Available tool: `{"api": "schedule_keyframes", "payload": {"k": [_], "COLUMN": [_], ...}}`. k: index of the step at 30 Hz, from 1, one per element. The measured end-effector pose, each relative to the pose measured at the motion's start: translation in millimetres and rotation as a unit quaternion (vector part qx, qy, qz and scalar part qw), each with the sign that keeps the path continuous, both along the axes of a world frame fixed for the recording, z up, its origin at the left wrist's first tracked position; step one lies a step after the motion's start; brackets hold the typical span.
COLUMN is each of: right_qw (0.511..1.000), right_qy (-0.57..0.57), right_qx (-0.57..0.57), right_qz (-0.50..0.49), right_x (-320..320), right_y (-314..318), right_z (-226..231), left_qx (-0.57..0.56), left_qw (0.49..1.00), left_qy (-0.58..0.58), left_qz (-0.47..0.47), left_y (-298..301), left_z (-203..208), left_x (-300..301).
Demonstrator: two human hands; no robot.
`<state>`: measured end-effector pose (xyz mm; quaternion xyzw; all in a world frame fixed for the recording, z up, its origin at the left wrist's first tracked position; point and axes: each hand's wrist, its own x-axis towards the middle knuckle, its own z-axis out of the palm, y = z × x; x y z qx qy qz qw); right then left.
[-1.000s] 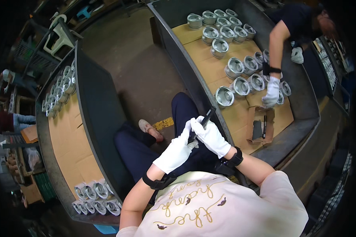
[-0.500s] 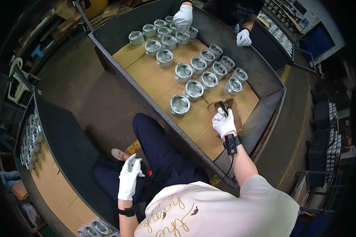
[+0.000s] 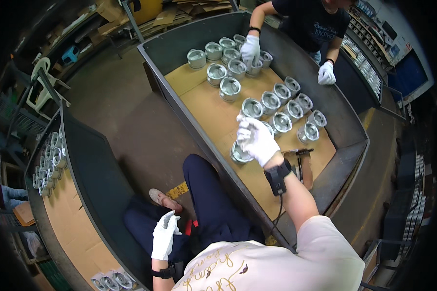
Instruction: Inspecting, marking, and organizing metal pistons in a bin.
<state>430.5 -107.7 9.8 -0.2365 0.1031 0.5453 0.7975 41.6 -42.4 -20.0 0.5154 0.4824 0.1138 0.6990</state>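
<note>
My right hand [image 3: 258,140], in a white glove, hangs over the nearest silvery metal pistons [image 3: 239,153] in the bin, empty, with its fingers loosely bent and apart. It hides part of another piston behind it. A black-handled tool [image 3: 300,166], shaped like a small hammer, lies on a torn brown cardboard piece [image 3: 308,175] to the right of my wrist. My left hand [image 3: 164,236], also gloved, is held by my left thigh. Its fingers are extended and apart, and I see nothing in them.
Several more pistons [image 3: 229,88] stand on cardboard in the dark metal bin [image 3: 179,104]. Across it, a co-worker's gloved hand [image 3: 250,50] reaches onto a piston, the other [image 3: 326,72] rests by the rim. A second bin [image 3: 99,179] with pistons stands on my left.
My right hand has let go of the black-handled tool, which now lies on the cardboard piece, and has moved left over the near pistons. The whole view has shifted.
</note>
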Motion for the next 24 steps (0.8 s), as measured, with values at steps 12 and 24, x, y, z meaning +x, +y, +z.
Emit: {"api": "schedule_keyframes", "payload": {"k": [12, 24], "right_qw": [0.963, 0.924], "right_qy": [-0.101, -0.243], "right_qx": [-0.206, -0.273], "right_qz": [0.145, 0.113], "right_x": [117.4, 130.0], "right_y": [152.9, 226.4], "right_z": [-156.5, -202.8], "left_qx": [-0.021, -0.016], "left_qw": [0.996, 0.990], "left_qy": [0.072, 0.134], "left_qz": [0.049, 0.026], "left_y": [4.7, 21.4], "left_z": [-25.6, -45.6], "left_x": [-15.5, -8.0]}}
